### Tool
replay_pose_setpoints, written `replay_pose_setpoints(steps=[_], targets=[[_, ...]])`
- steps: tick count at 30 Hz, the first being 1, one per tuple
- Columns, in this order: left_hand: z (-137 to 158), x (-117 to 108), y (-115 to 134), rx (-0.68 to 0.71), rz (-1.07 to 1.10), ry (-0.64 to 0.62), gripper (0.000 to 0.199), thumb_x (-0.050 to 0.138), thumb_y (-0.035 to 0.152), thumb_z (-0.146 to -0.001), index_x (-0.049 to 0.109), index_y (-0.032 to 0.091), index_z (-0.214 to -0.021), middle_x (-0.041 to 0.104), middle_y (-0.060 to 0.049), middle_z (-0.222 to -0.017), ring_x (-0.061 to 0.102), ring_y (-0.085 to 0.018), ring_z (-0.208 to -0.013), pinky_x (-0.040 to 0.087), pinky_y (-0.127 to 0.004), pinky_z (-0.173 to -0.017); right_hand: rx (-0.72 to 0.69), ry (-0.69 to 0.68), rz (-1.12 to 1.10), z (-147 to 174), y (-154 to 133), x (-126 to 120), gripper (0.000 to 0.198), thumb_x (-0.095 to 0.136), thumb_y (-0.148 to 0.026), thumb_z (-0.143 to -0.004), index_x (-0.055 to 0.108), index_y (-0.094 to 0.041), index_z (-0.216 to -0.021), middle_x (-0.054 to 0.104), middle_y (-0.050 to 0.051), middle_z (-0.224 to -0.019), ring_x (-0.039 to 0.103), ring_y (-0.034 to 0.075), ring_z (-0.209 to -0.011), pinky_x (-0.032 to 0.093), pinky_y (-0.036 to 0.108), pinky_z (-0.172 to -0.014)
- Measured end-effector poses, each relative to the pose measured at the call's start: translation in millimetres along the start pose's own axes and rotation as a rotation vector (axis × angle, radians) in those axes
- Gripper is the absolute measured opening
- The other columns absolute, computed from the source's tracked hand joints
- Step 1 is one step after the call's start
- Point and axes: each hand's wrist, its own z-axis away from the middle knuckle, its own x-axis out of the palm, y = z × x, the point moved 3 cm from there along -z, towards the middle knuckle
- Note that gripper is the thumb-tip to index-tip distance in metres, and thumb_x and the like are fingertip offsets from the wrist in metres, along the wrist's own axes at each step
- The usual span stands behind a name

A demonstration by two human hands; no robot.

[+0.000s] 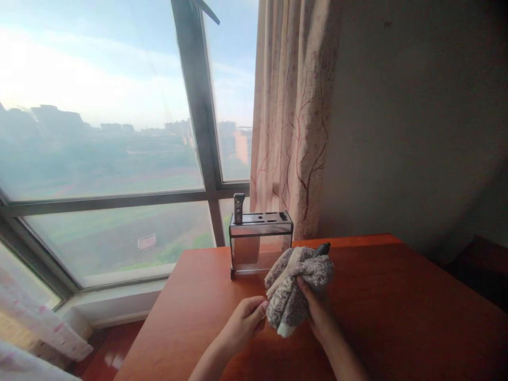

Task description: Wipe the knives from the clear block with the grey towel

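Note:
My right hand point(315, 304) is closed round a bunched, fluffy grey-and-cream towel point(291, 288), its thumb pressed into the folds. A dark handle end point(323, 249) sticks out past the towel's upper right; the cloth hides the rest of that item. At the towel's lower left edge, my left hand point(251, 319) is closed in a pinch, and what lies between its fingers is hidden. Just behind the towel stands a clear-sided knife block point(261, 223) with a dark slotted top. One knife with a black handle point(238, 207) stands upright in its left end.
The reddish-brown wooden table point(190, 317) runs under both hands, with its far edge right behind the knife block. Beyond it are a large window point(103, 159) and a patterned curtain point(293, 116). A grey wall point(405, 116) rises on the right.

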Motion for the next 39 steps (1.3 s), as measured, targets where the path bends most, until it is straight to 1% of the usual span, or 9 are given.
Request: replay_pose_setpoints(steps=[3,6,10,14,19,22,27,36,39], targets=[[1,-1,3,-0.029,0.039,-0.015,0.045,0.049,0.061,-0.083,0.044,0.019,-0.068,0.031,0.01,-0.049,0.021,-0.006,-0.042,0.015,-0.022,-0.04,-0.154,0.064,0.214,-3,-5,-4,0.054,0.083,-0.047,-0.056,0.069,-0.018,-0.099,0.074,0.008,-0.101,0.062,0.033,-0.107,0.046,0.044,-0.095],[2,-5,5,-0.038,0.048,0.01,0.044,0.049,0.06,-0.083,0.044,0.019,-0.067,0.031,0.01,-0.048,0.021,-0.006,-0.042,0.015,-0.022,-0.04,-0.194,0.021,0.286,-4,-10,-5,0.049,0.079,-0.051,-0.058,0.073,-0.018,-0.094,0.075,0.009,-0.1,0.064,0.034,-0.105,0.047,0.042,-0.093],[0,-7,5,0.011,0.027,0.056,0.041,0.056,0.058,-0.08,0.049,0.018,-0.073,0.034,0.01,-0.05,0.025,-0.006,-0.043,0.016,-0.021,-0.042,-0.133,-0.003,0.268,-5,-11,-7,0.05,0.081,-0.049,-0.057,0.073,-0.017,-0.096,0.075,0.009,-0.101,0.064,0.035,-0.104,0.048,0.043,-0.091],[-2,-11,6,0.063,-0.156,0.139,0.037,0.052,0.05,-0.085,0.059,0.014,-0.08,0.045,0.005,-0.054,0.038,-0.01,-0.05,0.025,-0.022,-0.047,-0.064,0.013,0.176,-9,-3,-10,0.053,0.085,-0.043,-0.052,0.073,-0.016,-0.096,0.076,0.008,-0.098,0.065,0.034,-0.102,0.049,0.043,-0.09],[-3,-19,9,0.14,-0.301,0.274,0.034,0.049,0.042,-0.087,0.064,0.013,-0.08,0.047,0.002,-0.058,0.042,-0.013,-0.058,0.031,-0.024,-0.055,0.227,-0.097,-0.121,-6,11,-5,0.046,0.087,-0.035,-0.053,0.073,-0.017,-0.092,0.077,0.006,-0.089,0.07,0.03,-0.089,0.052,0.043,-0.085],[-3,-20,8,0.157,-0.312,0.315,0.035,0.05,0.043,-0.086,0.062,0.013,-0.075,0.045,0.003,-0.058,0.041,-0.013,-0.058,0.029,-0.024,-0.054,0.32,-0.204,-0.256,-1,13,1,0.037,0.085,-0.033,-0.056,0.073,-0.017,-0.088,0.077,0.006,-0.088,0.071,0.029,-0.087,0.052,0.044,-0.087],[1,-19,10,0.191,-0.476,0.373,0.038,0.052,0.045,-0.086,0.061,0.013,-0.067,0.041,0.003,-0.058,0.035,-0.011,-0.057,0.024,-0.023,-0.051,0.374,-0.32,-0.363,7,13,7,0.032,0.083,-0.033,-0.058,0.074,-0.018,-0.084,0.077,0.007,-0.09,0.069,0.031,-0.092,0.05,0.047,-0.089],[5,-16,18,0.242,-0.607,0.356,0.039,0.048,0.043,-0.089,0.062,0.013,-0.068,0.044,0.003,-0.059,0.038,-0.011,-0.057,0.025,-0.023,-0.052,0.411,-0.303,-0.414,5,13,6,0.024,0.08,-0.03,-0.055,0.074,-0.019,-0.075,0.077,0.007,-0.08,0.069,0.033,-0.091,0.049,0.048,-0.087],[5,-16,18,0.26,-0.628,0.357,0.039,0.048,0.043,-0.089,0.059,0.014,-0.065,0.041,0.003,-0.059,0.036,-0.011,-0.057,0.024,-0.024,-0.052,0.446,-0.365,-0.433,7,9,8,0.025,0.078,-0.033,-0.056,0.074,-0.018,-0.076,0.077,0.007,-0.079,0.069,0.033,-0.091,0.05,0.048,-0.086]])
